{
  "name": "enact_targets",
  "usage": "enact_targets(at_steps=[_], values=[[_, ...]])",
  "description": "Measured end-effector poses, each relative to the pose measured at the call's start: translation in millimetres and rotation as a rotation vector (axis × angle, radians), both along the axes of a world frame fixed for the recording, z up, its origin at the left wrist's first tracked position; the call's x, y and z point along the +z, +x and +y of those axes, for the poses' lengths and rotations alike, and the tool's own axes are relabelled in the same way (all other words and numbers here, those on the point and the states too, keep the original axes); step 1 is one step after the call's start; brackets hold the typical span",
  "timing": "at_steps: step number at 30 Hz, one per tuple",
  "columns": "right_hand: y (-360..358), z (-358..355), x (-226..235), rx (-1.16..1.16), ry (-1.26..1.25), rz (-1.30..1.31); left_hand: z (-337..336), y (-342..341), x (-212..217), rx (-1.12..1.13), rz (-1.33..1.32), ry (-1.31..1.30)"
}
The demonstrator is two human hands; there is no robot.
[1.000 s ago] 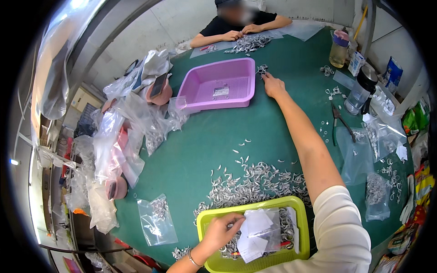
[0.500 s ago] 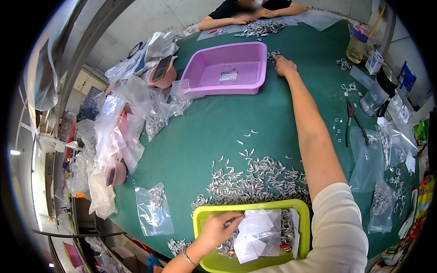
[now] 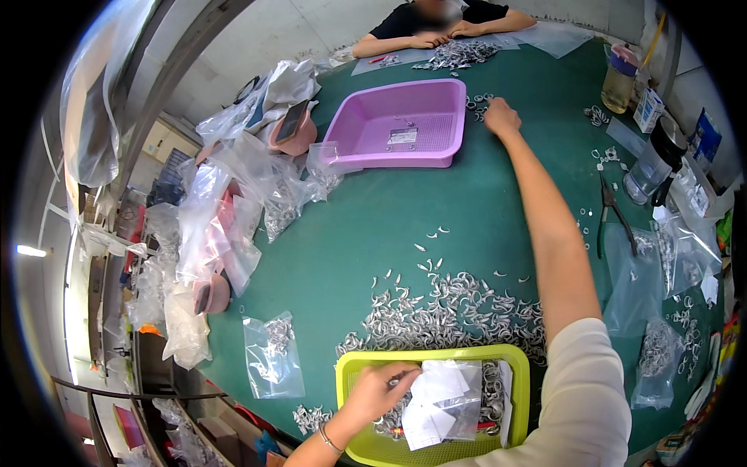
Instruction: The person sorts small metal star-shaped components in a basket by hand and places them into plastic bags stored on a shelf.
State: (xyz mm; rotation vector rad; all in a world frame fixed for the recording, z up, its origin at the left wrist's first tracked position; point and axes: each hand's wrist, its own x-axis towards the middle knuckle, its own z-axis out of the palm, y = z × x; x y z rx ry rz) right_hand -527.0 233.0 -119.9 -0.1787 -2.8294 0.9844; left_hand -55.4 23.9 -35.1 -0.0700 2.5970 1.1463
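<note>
My right hand [image 3: 503, 118] is stretched far across the green table, its fingers closed beside a small cluster of silvery metal rings [image 3: 478, 100]. Whether anything is in its fingers is hidden. Those rings lie just right of a purple plastic basket [image 3: 393, 159], which has a white label and a few small pieces inside. Over the left part of a yellow-green basket [image 3: 520, 389], my left hand [image 3: 379, 393] is closed, thumb and fingers together at the edge of white paper slips [image 3: 428, 405]. What it pinches cannot be made out. Metal pieces and a clear bag also lie in that basket.
A large heap of silvery metal pieces [image 3: 443, 319] spreads behind the yellow-green basket. Plastic bags [image 3: 210, 233] crowd the left side. Pliers [image 3: 611, 214], a clear jug [image 3: 650, 167] and a lidded bottle [image 3: 619, 82] stand or lie right. Across the table sits another person [image 3: 443, 31].
The whole view has shifted slightly, so things appear farther right. My right hand has drawn back a little from the rings, and more of them show. My left hand stays over the yellow-green basket.
</note>
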Motion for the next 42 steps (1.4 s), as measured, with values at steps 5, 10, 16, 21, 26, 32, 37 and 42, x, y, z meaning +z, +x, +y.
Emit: enact_targets(at_steps=[5, 10, 16, 21, 26, 32, 37, 42], values=[[-13.0, 51.9, 16.5, 0.042, -0.281, 0.03, 1.7, 2.1, 2.9, -0.002, -0.001, 0.011], [-8.2, 59.6, 40.1, 0.006, -0.742, 0.06, -0.7, 5.6, -2.0, 0.012, 0.027, 0.011], [-9.3, 59.0, 10.0, -0.11, -0.9, -0.003, -4.0, 8.1, -5.2, -0.012, 0.12, 0.02], [24.2, 60.0, 8.2, -0.053, -0.689, -0.15, -2.2, 4.1, -2.7, -0.031, 0.145, 0.044], [123.2, 43.6, 57.9, 0.344, -0.487, -0.314, -2.3, 5.3, 1.1, -0.064, 0.201, 0.038], [310.4, 39.8, 110.4, 0.785, -0.322, -0.199, -0.3, 14.6, -5.7, -0.1, 0.291, 0.058], [438.9, 27.4, 127.1, 0.885, -0.378, -0.138, -0.6, 21.3, -9.6, -0.159, 0.367, 0.135], [506.1, 32.0, 122.2, 0.45, -1.119, -0.572, 2.1, 15.4, -19.8, -0.256, 0.361, 0.341]])
